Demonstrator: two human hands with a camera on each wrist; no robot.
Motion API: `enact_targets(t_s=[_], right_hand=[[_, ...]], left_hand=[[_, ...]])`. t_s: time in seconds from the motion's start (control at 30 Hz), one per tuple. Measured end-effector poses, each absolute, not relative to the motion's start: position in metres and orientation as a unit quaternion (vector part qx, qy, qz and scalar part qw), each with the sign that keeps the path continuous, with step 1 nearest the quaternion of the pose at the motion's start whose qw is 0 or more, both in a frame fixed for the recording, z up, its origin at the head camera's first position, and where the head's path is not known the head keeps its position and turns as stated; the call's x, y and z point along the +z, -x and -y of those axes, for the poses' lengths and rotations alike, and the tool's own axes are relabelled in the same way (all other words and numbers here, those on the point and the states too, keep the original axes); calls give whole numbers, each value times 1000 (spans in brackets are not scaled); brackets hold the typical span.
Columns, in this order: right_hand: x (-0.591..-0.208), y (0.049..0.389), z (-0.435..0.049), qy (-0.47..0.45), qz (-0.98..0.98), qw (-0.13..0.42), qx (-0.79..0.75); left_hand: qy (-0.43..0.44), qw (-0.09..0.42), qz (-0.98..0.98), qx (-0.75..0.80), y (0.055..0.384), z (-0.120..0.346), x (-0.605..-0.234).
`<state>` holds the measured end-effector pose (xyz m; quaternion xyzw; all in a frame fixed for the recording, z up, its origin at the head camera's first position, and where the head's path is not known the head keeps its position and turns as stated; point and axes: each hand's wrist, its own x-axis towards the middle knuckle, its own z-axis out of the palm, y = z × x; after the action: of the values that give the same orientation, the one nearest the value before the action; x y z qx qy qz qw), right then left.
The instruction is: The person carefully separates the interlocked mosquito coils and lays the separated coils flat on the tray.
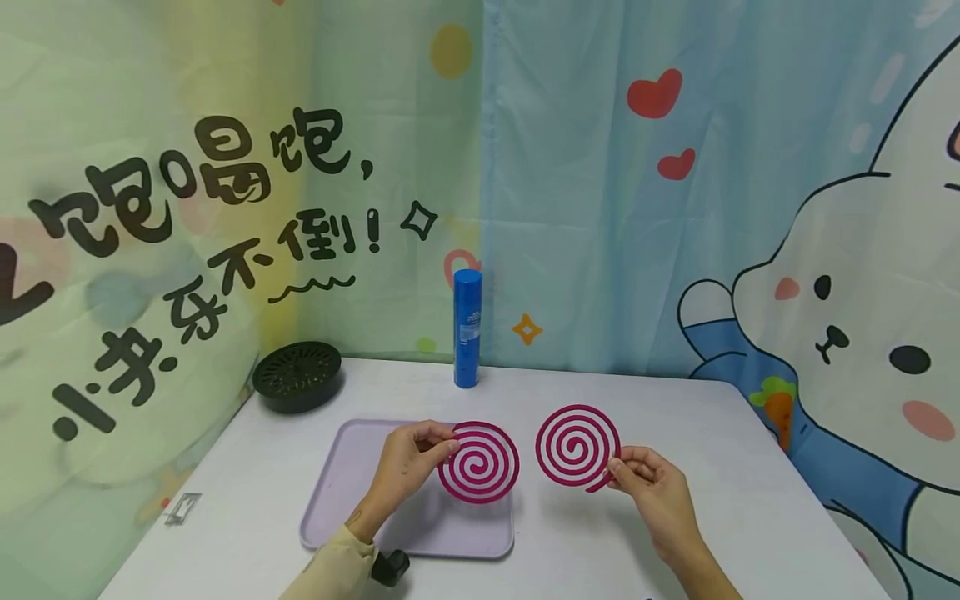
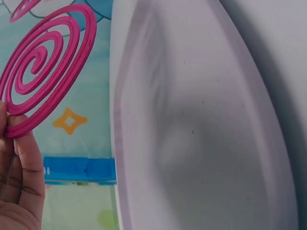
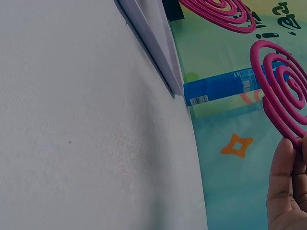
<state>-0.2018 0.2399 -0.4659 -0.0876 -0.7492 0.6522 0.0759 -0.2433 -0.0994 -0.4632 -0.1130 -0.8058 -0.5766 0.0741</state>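
Observation:
Two flat pink mosquito coils are held up side by side, apart from each other. My left hand [image 1: 412, 467] pinches the left coil [image 1: 480, 469] at its left edge, between thumb and fingers, above the right part of a pale purple tray [image 1: 480, 542]. With thumb and fingers, my right hand [image 1: 656, 492] grips the other coil [image 1: 575, 447] at its lower right edge, over the white table to the right of the tray. In the left wrist view a few tiny dark specks dot the tray's floor.
A blue spray can [image 1: 467, 333] stands upright at the table's back edge. At the back left sits a round black holder [image 1: 296, 379] with a slotted top. A small metal piece [image 1: 182, 508] lies near the left edge. Printed curtains hang behind the table [image 1: 600, 550].

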Motion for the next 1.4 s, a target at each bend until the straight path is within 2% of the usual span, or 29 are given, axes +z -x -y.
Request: enact_targets(t_s=[0.7, 1.4], right_hand=[[-470, 208, -218, 74, 741, 47, 665], [-479, 211, -187, 48, 735, 16, 676]], left_hand=[[76, 111, 806, -576, 242, 122, -469], [28, 105, 801, -589, 241, 149, -480]])
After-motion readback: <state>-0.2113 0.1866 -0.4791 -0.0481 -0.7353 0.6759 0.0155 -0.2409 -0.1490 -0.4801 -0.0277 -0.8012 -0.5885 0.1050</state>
